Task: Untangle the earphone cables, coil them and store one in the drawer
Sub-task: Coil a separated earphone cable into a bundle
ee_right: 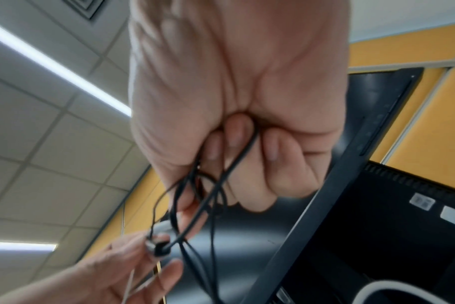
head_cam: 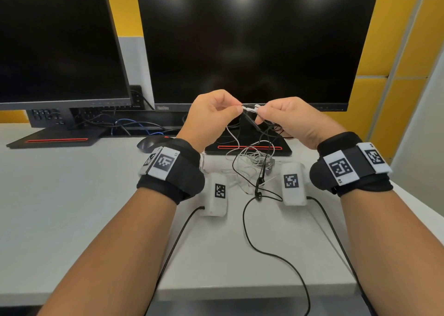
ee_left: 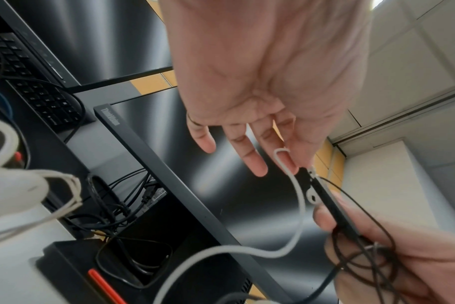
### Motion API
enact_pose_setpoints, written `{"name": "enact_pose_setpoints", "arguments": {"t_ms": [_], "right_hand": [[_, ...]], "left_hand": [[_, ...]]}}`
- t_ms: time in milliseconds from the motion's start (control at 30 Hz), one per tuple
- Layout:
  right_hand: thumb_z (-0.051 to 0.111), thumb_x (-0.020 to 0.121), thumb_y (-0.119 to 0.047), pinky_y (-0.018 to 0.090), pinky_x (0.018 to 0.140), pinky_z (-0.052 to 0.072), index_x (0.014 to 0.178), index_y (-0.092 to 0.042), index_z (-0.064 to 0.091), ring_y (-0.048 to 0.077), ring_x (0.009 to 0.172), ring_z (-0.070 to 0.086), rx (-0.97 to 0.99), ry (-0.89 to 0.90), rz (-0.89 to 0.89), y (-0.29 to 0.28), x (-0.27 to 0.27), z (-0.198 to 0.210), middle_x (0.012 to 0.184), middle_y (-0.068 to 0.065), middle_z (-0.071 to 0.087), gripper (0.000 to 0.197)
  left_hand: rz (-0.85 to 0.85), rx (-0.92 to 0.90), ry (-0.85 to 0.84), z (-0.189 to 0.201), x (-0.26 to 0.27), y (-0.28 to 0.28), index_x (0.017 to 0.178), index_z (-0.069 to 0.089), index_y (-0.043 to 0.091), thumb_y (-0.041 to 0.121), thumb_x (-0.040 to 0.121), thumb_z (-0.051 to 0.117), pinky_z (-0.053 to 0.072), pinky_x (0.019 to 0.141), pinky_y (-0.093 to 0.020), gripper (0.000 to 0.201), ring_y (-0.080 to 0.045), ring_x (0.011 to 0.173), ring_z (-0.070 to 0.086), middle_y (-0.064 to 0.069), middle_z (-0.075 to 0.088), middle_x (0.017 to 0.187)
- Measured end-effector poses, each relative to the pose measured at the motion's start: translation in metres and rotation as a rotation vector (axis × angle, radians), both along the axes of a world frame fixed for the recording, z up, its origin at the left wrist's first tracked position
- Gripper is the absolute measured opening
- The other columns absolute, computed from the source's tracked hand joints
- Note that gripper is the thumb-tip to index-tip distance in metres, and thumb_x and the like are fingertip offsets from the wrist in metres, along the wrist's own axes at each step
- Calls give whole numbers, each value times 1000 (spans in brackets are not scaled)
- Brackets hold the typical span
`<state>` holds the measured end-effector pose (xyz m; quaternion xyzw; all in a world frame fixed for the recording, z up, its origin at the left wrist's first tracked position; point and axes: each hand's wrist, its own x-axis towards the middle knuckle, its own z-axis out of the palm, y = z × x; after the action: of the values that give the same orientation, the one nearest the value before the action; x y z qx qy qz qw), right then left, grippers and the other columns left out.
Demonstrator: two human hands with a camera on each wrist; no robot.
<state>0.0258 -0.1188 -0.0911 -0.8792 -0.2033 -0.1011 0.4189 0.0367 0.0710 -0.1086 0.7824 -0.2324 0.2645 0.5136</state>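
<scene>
Head view showing both hands raised over the desk (head_cam: 72, 195), at 12 o'clock from the tangle. Left hand (head_cam: 211, 116) pinching the white earphone cable (head_cam: 234, 139) at its plug; right hand (head_cam: 290, 121) curling round loops of the black earphone cable (head_cam: 247, 222). Risking, probably, a tightening knot if pulling apart hard, or slack loops dragging off the desk edge at 6 o'clock. Counting: two cables, two monitors (head_cam: 252, 39), one mouse (head_cam: 149, 145); no drawer showing.
</scene>
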Motion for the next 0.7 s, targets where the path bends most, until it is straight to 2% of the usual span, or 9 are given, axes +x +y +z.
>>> {"name": "enact_pose_setpoints", "arguments": {"t_ms": [100, 267, 400, 500, 600, 700], "right_hand": [[42, 102, -34, 30, 66, 42, 77, -21, 62, 17, 73, 45, -23, 5, -79, 5, 2, 0, 80, 4, 49, 35], [38, 99, -20, 25, 46, 25, 67, -15, 48, 13, 50, 27, 177, 119, -102, 13, 4, 2, 57, -1, 33, 34], [41, 100, -24, 23, 43, 23, 63, -15, 50, 11, 47, 26, 211, 148, -100, 14, 6, -2, 57, -1, 34, 38], [45, 98, -24, 21, 42, 24, 64, -15, 53, 10, 47, 29, 270, 137, -105, 13, 6, -1, 59, -1, 37, 37], [45, 99, -23, 22, 43, 23, 66, -14, 54, 10, 48, 28, 350, 134, -93, 11, 5, 1, 57, -1, 38, 35], [43, 102, -28, 23, 45, 22, 71, -15, 56, 10, 47, 28, 317, 141, -51, 7, 7, -1, 53, -5, 43, 36]], "left_hand": [[-51, 10, -25, -1, 0, -1, 87, 68, 13, 11, 90, 64, 50, 82, -20, 6, -3, 82, 61, 6, 65, 82], [-31, 14, -104, -3, 2, -3, 87, 70, 18, 12, 89, 66, 51, 85, -22, 7, -1, 83, 62, 9, 67, 83], [-60, -3, -157, -3, 3, -2, 91, 72, 18, 10, 87, 69, 50, 88, -20, 10, -8, 91, 64, 5, 68, 92], [-81, 37, -170, -3, 4, -1, 90, 72, 20, 9, 86, 69, 50, 87, -22, 11, -12, 92, 63, 6, 66, 92], [-111, 29, -172, -1, 2, -1, 88, 71, 22, 8, 87, 68, 50, 87, -23, 14, -13, 92, 63, 5, 65, 91], [-158, -27, -131, 1, -3, -2, 88, 69, 21, 5, 89, 65, 52, 87, -25, 16, -10, 89, 65, 4, 68, 89]]}}
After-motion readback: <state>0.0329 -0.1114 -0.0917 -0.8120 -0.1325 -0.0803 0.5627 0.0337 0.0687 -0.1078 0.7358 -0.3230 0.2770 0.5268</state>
